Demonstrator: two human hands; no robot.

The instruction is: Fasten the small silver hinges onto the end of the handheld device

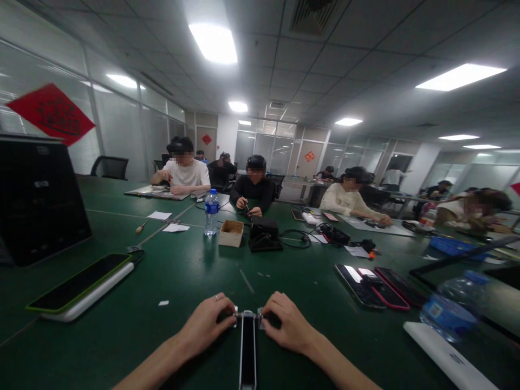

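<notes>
A long, narrow object with a dark face and a pale metallic frame (248,349) lies in front of me, running toward the bottom edge of the picture. At its far end is a small crosswise fitting (247,314). My left hand (213,319) is closed in a pinch at the left side of that fitting, thumb and fingertips together, with a ring on one finger. From the right, my right hand (284,322) pinches the opposite side in the same way. Small pale bits show at both sets of fingertips, too small to name.
On the green table (195,281) a phone in a green case (81,281) and a laptop (40,200) stand left. Ahead are a water bottle (210,214), a small box (231,234) and a black device (264,235). Phones (361,287) and a large bottle (453,309) lie right. Several people sit beyond.
</notes>
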